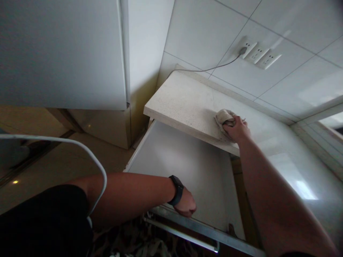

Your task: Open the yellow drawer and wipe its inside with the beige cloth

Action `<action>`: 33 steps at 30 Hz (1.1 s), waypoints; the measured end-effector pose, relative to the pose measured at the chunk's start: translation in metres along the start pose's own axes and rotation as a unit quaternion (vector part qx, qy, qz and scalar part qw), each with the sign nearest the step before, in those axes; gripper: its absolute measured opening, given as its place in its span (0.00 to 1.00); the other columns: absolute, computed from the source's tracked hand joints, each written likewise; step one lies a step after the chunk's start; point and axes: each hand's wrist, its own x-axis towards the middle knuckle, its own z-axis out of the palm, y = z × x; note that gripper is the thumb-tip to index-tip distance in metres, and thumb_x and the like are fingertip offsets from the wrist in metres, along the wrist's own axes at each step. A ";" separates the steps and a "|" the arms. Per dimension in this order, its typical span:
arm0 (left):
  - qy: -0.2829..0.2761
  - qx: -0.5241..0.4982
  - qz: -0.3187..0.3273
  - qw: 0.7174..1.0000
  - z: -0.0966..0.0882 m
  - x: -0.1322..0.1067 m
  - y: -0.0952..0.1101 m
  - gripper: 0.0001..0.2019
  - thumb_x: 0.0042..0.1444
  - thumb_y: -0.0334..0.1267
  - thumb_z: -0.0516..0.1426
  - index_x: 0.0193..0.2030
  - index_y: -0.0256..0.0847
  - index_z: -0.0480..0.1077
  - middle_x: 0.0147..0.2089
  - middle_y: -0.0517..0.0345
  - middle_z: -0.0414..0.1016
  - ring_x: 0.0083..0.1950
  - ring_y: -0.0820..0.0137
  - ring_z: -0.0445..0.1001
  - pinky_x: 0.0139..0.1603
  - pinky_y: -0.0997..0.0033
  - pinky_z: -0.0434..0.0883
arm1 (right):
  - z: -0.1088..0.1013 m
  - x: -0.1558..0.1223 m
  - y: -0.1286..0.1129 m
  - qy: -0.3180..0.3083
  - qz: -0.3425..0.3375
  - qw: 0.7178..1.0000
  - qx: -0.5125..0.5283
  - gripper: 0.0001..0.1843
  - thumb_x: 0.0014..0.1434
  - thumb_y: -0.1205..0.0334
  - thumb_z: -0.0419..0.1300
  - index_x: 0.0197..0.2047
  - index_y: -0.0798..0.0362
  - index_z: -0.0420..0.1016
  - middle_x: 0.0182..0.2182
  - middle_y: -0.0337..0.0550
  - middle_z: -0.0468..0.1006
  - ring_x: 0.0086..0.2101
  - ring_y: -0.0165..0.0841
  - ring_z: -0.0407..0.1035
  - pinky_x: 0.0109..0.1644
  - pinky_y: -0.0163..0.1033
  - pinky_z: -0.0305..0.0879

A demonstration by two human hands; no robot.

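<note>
A left hand (187, 202), bent down at the front of a white, box-shaped, pulled-out drawer (171, 153), shows little of its fingers; whether they grip anything cannot be told. Farther off and to its right, the right hand (238, 130), thumb and fingers bent, clasps a bunched, off-white fabric cloth (225, 116) against the pale, speckled, slab-like worktop (182, 92). The cloth, likely light, soft and hard to damage, should handle best by its gathered folds, under the palm. Beyond sit white, rectangular plastic sockets (256, 54).

Wall (198, 32): pale glossy tiles, dark joints.
Sockets (256, 55): three, row, one occupied.
Tall unit (64, 53): pale, left side.
Floor (107, 153): brownish, dim.
</note>
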 end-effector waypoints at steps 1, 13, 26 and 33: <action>-0.006 -0.004 0.001 1.000 0.001 0.001 -0.001 0.16 0.61 0.42 0.49 0.42 0.41 0.77 0.45 0.51 0.81 0.28 0.77 0.60 0.36 0.70 0.59 | -0.001 -0.013 0.003 0.020 0.003 1.000 0.016 0.47 0.52 0.34 0.57 0.73 0.37 0.59 0.55 0.54 0.64 0.43 0.26 0.60 0.59 0.50 0.66; -0.032 -0.003 -0.002 0.999 -0.004 -0.005 0.003 0.20 0.64 0.41 0.48 0.54 0.39 0.76 0.56 0.46 0.80 0.39 0.75 0.72 0.40 0.74 0.60 | -0.001 -0.177 -0.013 0.024 -0.172 0.961 0.213 0.36 0.49 0.41 0.64 0.60 0.46 0.73 0.57 0.47 0.66 0.53 0.29 0.64 0.64 0.40 0.66; -0.050 -0.026 -0.040 0.998 -0.002 -0.010 0.004 0.26 0.64 0.45 0.43 0.59 0.44 0.74 0.59 0.47 0.78 0.57 0.63 0.77 0.55 0.64 0.69 | 0.093 -0.237 -0.059 -0.271 -0.322 0.906 0.049 0.44 0.56 0.37 0.59 0.74 0.26 0.53 0.68 0.48 0.55 0.66 0.46 0.52 0.70 0.61 0.53; -0.056 -0.040 -0.054 0.996 -0.002 -0.014 0.006 0.26 0.65 0.48 0.43 0.62 0.45 0.71 0.62 0.48 0.77 0.64 0.60 0.75 0.66 0.59 0.70 | 0.090 -0.229 -0.086 -0.316 -0.345 0.884 0.020 0.52 0.50 0.28 0.61 0.75 0.24 0.50 0.74 0.52 0.38 0.69 0.63 0.46 0.66 0.73 0.46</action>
